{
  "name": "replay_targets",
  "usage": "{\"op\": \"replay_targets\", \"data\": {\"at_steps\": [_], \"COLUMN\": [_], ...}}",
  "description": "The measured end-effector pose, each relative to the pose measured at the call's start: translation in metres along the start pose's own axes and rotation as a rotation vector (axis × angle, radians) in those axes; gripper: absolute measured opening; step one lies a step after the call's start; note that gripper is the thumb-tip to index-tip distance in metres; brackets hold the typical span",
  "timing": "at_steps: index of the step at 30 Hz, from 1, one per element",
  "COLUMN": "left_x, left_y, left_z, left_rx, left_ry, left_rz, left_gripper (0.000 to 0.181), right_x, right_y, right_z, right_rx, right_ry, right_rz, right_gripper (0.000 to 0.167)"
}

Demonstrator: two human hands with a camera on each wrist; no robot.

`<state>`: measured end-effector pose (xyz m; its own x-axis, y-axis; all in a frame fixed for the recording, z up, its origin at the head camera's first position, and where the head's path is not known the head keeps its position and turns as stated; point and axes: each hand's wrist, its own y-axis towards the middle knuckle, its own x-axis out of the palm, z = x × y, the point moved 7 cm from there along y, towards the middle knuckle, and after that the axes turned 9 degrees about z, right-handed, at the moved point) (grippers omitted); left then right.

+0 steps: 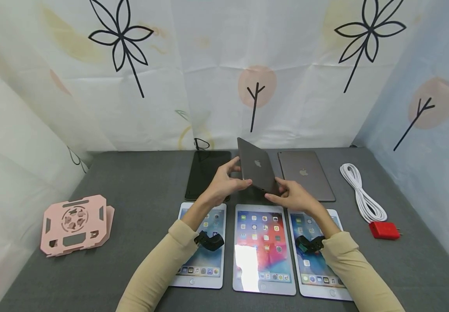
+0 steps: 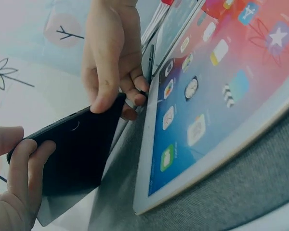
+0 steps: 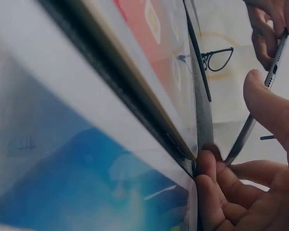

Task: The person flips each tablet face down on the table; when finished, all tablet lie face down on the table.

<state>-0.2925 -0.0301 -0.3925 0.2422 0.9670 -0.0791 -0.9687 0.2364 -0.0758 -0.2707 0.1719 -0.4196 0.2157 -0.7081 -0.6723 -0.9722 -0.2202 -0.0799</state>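
Note:
A dark grey tablet (image 1: 256, 164) with an apple logo on its back is held tilted up off the table, at the middle of the back row. My left hand (image 1: 224, 181) pinches its left side between thumb and fingers. At the lower right corner, my right hand (image 1: 294, 196) grips it with thumb and fingertips. In the left wrist view the tablet's dark screen side (image 2: 77, 156) and round home button show. The right wrist view catches its thin edge (image 3: 274, 69) with the charging port.
Flanking it lie a black-screened tablet (image 1: 205, 171) and a grey tablet (image 1: 307, 175), back up. In front, three white tablets, the middle one (image 1: 263, 251) between the forearms, have lit screens. A pink slotted stand (image 1: 75, 225) lies left; a white cable (image 1: 362, 195) and red charger (image 1: 383, 230) lie right.

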Motion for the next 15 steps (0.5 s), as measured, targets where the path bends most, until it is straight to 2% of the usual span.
{"op": "replay_targets", "data": {"at_steps": [7,11,15], "left_x": [-0.008,-0.01,-0.01], "left_y": [0.0,0.002,0.004], "left_z": [-0.016,-0.024,-0.026], "left_rx": [-0.078,-0.097,-0.1], "left_ry": [0.041,0.048,0.016], "left_rz": [0.036,0.028,0.005], "left_gripper": [0.102,0.101,0.098], "right_x": [-0.005,-0.007,-0.007], "right_y": [0.0,0.0,0.0], "right_z": [0.006,0.006,0.006], "right_rx": [0.063,0.057,0.049], "right_ry": [0.185,0.214,0.224], "right_rz": [0.045,0.087,0.113], "right_gripper": [0.089,0.087,0.087]}}
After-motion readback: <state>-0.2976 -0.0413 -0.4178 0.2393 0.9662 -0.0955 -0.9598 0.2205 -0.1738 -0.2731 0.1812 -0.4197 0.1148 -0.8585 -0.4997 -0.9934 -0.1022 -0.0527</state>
